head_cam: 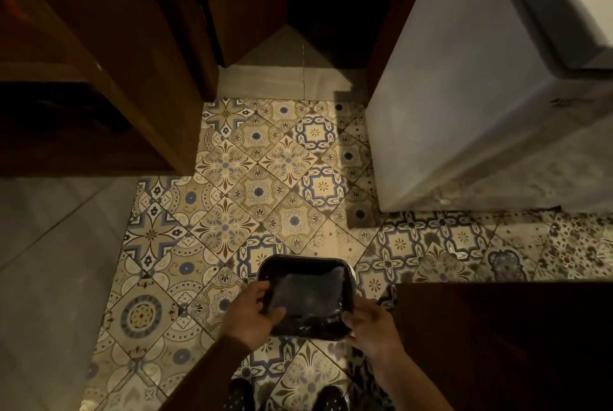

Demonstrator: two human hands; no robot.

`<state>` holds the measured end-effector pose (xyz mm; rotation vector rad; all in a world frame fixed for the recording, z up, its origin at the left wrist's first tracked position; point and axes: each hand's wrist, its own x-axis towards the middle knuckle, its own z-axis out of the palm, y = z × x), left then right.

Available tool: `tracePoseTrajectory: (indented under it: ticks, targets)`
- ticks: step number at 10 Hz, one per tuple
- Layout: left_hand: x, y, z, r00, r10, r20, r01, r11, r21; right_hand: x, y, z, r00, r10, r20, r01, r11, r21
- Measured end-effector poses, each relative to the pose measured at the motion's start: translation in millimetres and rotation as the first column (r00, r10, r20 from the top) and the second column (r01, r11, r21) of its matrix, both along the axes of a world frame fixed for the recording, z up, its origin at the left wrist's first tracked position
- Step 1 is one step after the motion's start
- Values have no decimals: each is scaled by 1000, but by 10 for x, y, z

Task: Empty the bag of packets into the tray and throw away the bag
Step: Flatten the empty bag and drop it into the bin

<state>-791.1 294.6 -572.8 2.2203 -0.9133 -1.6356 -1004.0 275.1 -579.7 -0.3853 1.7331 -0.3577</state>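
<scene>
While the camera looks straight down at a patterned tile floor, a dark wooden cabinet fills the upper left and plain grey flooring lies below it. Near the bottom centre, the left hand, in a brown sleeve, grips the left edge of a dark rectangular tray, with its thumb lying over a clear plastic bag that rests inside the tray. The bag's contents are too dim to make out. Right of that, the right hand closes on the tray's near right corner, so both hands carry the tray above the floor. Two dark dotted slippers show at the bottom edge. Further right stand a dark wooden surface and, above it, a pale grey appliance.
</scene>
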Motion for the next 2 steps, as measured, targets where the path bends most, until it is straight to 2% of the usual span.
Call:
tracePoseTrajectory:
  ticks: [1, 2]
  targets:
    - [88, -25, 114, 999, 30, 23, -29, 999, -28, -110, -26, 29, 999, -18, -42, 19, 1000, 12]
    - [177, -101, 357, 996, 36, 82, -30, 997, -75, -179, -101, 165, 990, 47, -130, -45, 999, 17]
